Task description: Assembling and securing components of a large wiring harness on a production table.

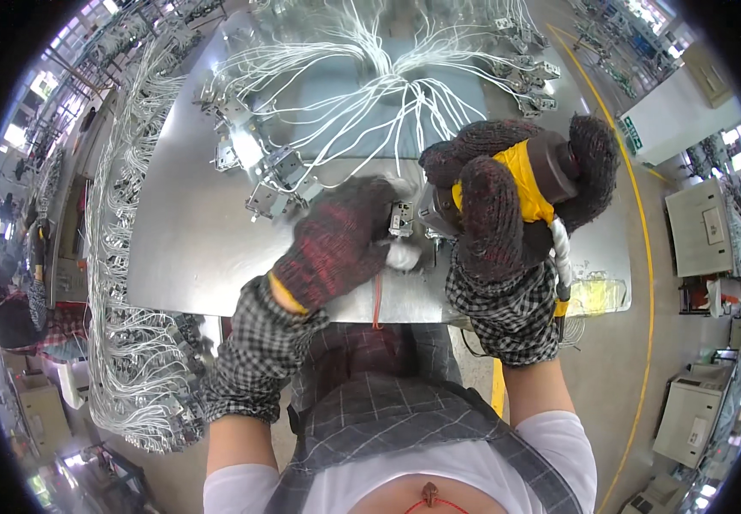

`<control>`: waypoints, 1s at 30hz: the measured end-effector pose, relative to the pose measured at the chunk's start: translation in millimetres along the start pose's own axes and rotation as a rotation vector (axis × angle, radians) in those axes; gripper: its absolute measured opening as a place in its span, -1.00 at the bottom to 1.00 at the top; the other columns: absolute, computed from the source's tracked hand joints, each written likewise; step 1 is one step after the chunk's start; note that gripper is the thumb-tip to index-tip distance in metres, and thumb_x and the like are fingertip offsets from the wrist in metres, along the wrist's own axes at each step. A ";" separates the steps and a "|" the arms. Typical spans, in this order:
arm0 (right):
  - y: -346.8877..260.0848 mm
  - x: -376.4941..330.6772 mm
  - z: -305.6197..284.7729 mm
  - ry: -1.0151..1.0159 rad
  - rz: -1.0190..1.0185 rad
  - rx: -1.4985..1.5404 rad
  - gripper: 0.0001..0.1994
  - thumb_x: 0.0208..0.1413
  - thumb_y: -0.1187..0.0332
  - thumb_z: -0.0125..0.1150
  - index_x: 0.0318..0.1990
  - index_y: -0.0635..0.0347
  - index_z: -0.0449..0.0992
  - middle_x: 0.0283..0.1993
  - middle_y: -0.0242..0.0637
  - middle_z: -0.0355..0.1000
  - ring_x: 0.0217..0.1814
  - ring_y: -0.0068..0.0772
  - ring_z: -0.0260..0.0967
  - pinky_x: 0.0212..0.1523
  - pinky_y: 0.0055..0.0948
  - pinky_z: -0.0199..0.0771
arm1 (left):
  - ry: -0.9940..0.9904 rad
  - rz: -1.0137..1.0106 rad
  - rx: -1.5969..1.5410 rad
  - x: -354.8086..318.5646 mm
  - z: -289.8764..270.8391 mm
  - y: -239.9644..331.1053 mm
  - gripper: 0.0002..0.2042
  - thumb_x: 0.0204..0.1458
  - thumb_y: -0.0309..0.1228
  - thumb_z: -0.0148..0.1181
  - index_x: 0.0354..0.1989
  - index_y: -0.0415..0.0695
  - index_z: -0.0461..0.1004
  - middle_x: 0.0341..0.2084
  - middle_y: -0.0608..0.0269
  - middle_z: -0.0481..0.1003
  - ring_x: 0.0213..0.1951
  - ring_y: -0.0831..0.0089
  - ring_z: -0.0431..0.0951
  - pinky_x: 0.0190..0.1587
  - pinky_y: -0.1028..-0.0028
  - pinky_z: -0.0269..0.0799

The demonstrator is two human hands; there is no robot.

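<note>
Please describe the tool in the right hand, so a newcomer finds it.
Find the shiny metal table. Over its right side, the gloved right hand grips a dark tool. Its yellow band sets it apart from the white wires beyond.

A small silver fitting with dark slots sits just left of a tilted, yellow-taped dark tool.

Tabletop free at near left; white wires block far side.

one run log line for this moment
left hand: gloved, holding small metal part | right hand: gloved, gripping yellow-wrapped dark tool | white cables: fanned out on metal table
</note>
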State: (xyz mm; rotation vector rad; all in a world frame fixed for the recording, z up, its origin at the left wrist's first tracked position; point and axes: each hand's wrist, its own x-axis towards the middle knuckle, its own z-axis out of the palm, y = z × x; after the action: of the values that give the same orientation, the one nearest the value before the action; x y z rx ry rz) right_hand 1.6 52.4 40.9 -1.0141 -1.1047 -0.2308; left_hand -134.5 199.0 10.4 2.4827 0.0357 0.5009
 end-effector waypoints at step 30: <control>-8.7 19.9 3.2 0.309 0.109 0.145 -0.21 0.26 0.36 0.32 0.52 -0.12 -0.04 -0.21 -0.08 0.56 -0.43 -0.28 0.54 -0.36 -0.13 0.72 | -0.086 -0.382 -0.378 -1.0 -4.1 6.4 -0.32 -0.07 -0.09 0.58 0.23 -0.11 0.51 -0.20 0.07 0.65 -0.14 0.17 0.72 -0.09 0.24 0.61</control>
State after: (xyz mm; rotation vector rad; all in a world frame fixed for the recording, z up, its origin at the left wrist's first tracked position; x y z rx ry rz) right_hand 3.8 56.2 62.4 -0.8724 -0.7719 -0.2079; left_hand -137.4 195.9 16.8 2.0569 0.3424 0.2130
